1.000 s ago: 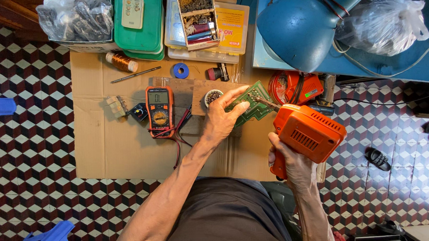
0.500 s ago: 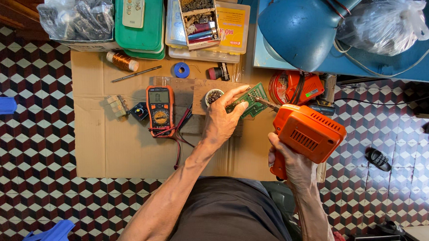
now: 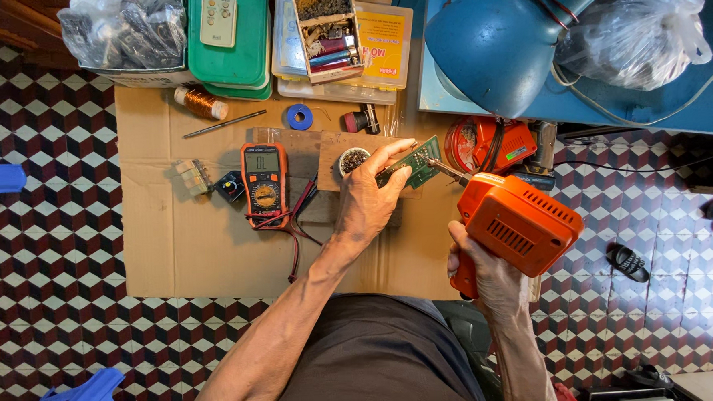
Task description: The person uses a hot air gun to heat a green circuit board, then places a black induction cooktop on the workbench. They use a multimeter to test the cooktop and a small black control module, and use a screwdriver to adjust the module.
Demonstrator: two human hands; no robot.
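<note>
Cardboard (image 3: 183, 256) lay over the chequered floor (image 3: 44, 198), carrying a multimeter (image 3: 264, 183) near its middle and boxes along the far edge. Left hand (image 3: 366, 202) pinched a green board (image 3: 411, 164) near the cardboard's right edge; right hand (image 3: 488, 271) was closed tight around the orange soldering gun (image 3: 518, 221), tip at the board. Soldering seemed underway; steadiness mattered next.

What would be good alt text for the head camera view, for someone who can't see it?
Seen from above, a person's left hand holds a small green circuit board while the right hand aims an orange soldering gun at it. An orange multimeter lies nearby on the cardboard sheet.
</note>
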